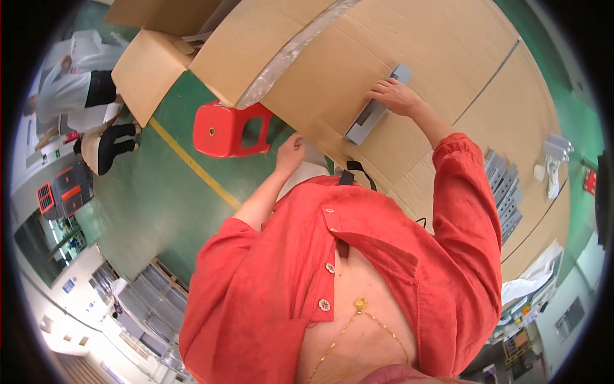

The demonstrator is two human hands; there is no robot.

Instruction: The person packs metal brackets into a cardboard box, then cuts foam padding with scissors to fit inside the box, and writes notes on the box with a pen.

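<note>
Right hand (391, 96) lying across gray bar (357, 133), can't tell if gripping; bar slanting away rightward; left hand (291, 154) hanging farther off, looking curled.

1. The view comes from the left of two fisheye cameras worn side by side on the head, facing down past the wearer's chest
2. Closest to the lens, the red shirt (256, 301) fills the lower middle
3. The right hand (393, 96), over the bench (473, 45), and the left hand (291, 154) lie farther out, in the upper half
4. The wide field reaches across the green floor (147, 205) to distant people (71, 91) at left, bowing straight edges toward a dark rim
</note>
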